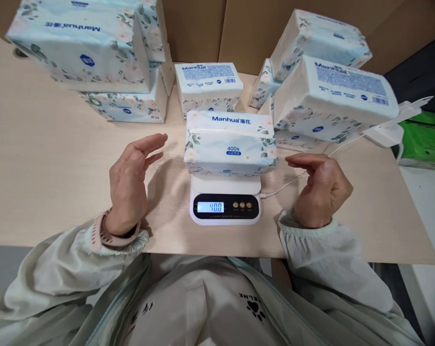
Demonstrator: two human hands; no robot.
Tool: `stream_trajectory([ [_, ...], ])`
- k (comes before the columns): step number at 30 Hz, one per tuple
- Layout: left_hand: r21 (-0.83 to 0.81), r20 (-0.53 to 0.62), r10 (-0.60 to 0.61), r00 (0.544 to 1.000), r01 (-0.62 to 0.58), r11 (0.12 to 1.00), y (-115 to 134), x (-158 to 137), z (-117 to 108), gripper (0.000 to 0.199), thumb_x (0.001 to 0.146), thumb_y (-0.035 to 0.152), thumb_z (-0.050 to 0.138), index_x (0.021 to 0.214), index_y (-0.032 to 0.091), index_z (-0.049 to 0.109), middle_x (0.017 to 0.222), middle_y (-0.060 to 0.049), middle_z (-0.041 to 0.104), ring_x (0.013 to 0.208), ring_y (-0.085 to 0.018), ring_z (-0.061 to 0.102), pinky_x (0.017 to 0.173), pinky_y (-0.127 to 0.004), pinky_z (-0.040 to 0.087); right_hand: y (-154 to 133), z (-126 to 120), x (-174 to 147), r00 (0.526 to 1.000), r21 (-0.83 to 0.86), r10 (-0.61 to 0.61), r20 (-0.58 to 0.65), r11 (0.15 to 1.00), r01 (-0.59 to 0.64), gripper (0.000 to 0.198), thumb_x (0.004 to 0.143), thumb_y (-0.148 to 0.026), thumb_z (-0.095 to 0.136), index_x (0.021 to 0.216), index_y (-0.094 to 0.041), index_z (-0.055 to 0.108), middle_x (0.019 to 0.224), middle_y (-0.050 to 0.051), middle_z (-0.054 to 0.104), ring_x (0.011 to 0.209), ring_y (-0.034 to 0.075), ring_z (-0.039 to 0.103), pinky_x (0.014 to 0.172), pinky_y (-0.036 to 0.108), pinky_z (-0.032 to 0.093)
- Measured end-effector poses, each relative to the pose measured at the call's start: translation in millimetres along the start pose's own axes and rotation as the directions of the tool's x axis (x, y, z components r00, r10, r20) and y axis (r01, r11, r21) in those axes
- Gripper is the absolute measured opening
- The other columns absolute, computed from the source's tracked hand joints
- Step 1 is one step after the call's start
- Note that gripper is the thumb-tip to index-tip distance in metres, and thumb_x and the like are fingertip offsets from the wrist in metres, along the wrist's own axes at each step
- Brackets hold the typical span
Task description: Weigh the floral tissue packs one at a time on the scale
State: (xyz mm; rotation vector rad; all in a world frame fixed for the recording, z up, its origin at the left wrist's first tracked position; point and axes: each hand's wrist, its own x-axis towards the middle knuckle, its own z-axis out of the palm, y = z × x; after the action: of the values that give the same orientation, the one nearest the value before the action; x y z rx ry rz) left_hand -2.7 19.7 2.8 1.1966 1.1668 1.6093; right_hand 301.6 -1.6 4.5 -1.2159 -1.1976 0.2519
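A white digital kitchen scale [226, 216] stands near the front edge of the table, its lit display reading 40.0. On its platform rests a pack of tissues [231, 142] with a pale blue floral wrapper. My left hand [130, 180] is held to the left of the pack, fingers stretched out and apart from it. My right hand [318, 187] is on the other side, a small gap from the pack, its fingers extended and bent inward. Neither hand touches the pack or the scale.
Stacked tissue packs [94, 62] stand at the back left, more packs [332, 96] at the back right. A single pack [208, 84] sits behind the scale. A white cable [285, 185] runs from the scale to a power strip [393, 127]. Cardboard [260, 33] closes off the back.
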Motion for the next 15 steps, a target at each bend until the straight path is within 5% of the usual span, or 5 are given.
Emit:
stream_trajectory([
  [15, 0.012, 0.099, 0.013, 0.995, -0.015, 1.000, 2, 1, -4, 0.031, 0.104, 0.048, 0.069, 0.118, 0.027, 0.088, 0.128, -0.004, 0.083, 0.129, -0.027, 0.075, 0.107, -0.037, 0.062, 9, -1, 3, 0.996, 0.034, -0.083, -0.024, 0.996, 0.084, 0.044, 0.107, -0.049, 0.059, 0.083, -0.022, 0.085, 0.080, 0.006, 0.080, 0.082, 0.025, 0.077, 0.074, 0.042, 0.056],
])
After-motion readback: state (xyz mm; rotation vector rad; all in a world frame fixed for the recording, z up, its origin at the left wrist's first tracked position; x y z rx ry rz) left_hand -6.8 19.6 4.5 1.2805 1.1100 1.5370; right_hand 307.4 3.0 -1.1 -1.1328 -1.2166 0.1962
